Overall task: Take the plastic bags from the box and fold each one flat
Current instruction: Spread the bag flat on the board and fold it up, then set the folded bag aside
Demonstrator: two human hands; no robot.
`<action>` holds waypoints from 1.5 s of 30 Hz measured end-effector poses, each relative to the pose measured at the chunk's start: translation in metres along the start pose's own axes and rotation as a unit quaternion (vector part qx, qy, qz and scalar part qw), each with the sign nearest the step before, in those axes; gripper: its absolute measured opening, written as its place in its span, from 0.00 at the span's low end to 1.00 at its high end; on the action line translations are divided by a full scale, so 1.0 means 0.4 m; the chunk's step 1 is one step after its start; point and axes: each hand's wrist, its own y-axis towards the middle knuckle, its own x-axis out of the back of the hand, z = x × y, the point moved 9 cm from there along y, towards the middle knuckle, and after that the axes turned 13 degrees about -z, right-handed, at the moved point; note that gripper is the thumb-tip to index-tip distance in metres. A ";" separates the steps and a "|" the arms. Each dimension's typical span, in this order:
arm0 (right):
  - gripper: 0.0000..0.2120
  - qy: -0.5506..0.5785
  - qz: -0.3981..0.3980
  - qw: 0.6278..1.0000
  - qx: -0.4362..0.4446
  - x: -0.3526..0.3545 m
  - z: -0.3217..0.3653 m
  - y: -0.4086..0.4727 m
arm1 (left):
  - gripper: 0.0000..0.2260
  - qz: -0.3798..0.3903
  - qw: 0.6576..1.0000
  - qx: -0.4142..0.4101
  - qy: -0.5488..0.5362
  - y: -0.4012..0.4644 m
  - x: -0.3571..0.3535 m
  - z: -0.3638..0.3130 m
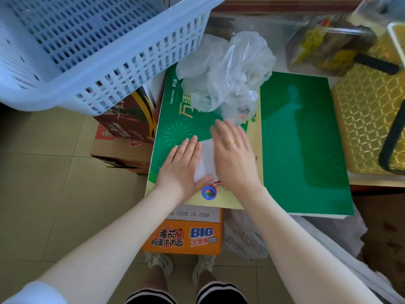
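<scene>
A small white folded plastic bag lies flat on the green box lid. My left hand lies flat with straight fingers on the bag's left side. My right hand lies flat over its right side, slightly blurred, and covers part of it. Behind the hands, a heap of crumpled clear and white plastic bags sits on the far part of the green lid.
A large pale blue slotted basket stands at the upper left. Cardboard boxes sit left of the lid, an orange noodle carton below it. A yellow woven basket and a clear bag of items stand at right.
</scene>
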 end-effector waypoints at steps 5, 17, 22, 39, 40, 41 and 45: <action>0.26 0.000 0.155 0.987 0.037 -0.100 0.008 -0.071 | 0.44 -0.040 0.998 -0.054 0.005 -0.007 0.016 0.004; 0.27 -0.051 0.199 0.979 -0.016 -0.052 -0.098 -0.092 | 0.49 0.013 0.996 -0.085 0.019 -0.005 0.032 0.011; 0.31 0.003 0.202 0.977 0.062 -0.034 -0.061 -0.144 | 0.39 0.006 0.992 -0.124 0.018 -0.021 0.057 0.028; 0.09 -0.017 0.111 0.989 -0.095 0.022 -0.072 -0.076 | 0.34 -0.067 0.980 -0.185 -0.021 0.002 0.093 0.015; 0.10 0.009 0.094 0.986 -0.136 0.032 -0.088 -0.070 | 0.29 -0.081 0.979 -0.181 -0.038 0.006 0.101 0.014; 0.10 0.031 0.082 0.980 -0.177 0.041 -0.108 -0.071 | 0.24 -0.095 0.978 -0.174 -0.060 0.011 0.113 0.015; 0.09 0.169 0.055 0.955 -0.237 0.113 -0.126 -0.080 | 0.16 -0.174 0.963 -0.157 -0.132 0.014 0.215 -0.003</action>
